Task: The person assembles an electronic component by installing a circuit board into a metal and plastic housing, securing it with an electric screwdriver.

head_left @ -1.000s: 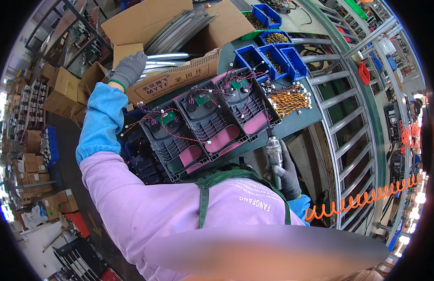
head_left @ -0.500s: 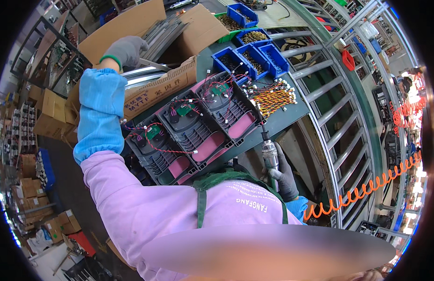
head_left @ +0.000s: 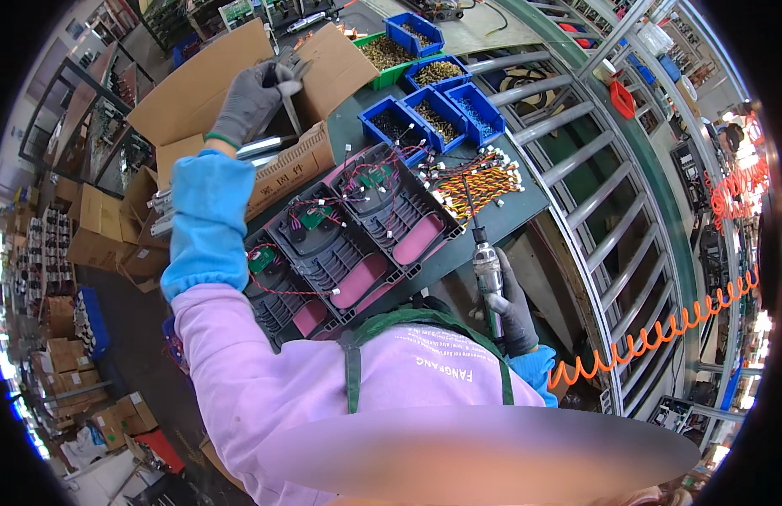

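Strip of metal lies just right of the left hand, apparently pinched by it, long axis slanting toward the grey housings; the right hand, farther away, grips the driver.

Left grip pinching metal strip at open carton, far left; right grip around power screwdriver, near right; three wired housings on bench between.

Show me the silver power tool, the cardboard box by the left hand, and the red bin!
Silver power tool [head_left: 487,267]: head view, on its metal body.
Cardboard box [head_left: 291,174]: head view, on its front wall.
Red bin [head_left: 623,101]: head view, on its wall.
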A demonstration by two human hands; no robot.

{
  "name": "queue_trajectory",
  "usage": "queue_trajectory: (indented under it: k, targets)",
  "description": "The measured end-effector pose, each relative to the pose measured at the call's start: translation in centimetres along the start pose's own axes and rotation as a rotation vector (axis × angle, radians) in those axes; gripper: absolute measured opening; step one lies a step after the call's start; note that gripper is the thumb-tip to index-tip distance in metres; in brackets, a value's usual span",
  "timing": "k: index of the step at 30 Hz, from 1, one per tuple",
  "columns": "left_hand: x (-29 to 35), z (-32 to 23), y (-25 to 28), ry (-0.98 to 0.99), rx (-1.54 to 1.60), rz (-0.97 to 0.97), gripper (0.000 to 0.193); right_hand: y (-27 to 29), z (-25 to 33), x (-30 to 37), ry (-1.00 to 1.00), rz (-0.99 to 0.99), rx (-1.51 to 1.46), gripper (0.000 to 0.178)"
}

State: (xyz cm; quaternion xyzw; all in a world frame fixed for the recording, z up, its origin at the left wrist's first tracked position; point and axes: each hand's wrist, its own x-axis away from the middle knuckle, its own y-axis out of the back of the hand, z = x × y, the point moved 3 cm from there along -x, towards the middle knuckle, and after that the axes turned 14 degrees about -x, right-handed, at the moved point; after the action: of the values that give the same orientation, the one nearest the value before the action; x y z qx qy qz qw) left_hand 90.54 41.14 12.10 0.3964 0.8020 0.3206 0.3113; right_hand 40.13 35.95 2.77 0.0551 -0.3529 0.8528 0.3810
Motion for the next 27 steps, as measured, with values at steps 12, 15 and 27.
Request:
queue_trajectory:
  k: [12, 15, 27]
  targets:
    - [0.5, 1.0, -2.0, -0.175, -0.469, -0.349, 0.028, -0.5, -0.8, 0.3, -0.029, -0.044, 0.094, 0.110]
    - [1.6, -1.0, 2.0, -0.075, -0.342, -0.416, 0.026, -0.8, -0.7, 0.6, -0.022, -0.058, 0.079, 0.109]
    - [4.5, -9.5, 3.3, -0.173, -0.039, -0.568, 0.022, -0.8, -0.9, 0.0, -0.059, -0.022, 0.003, 0.109]
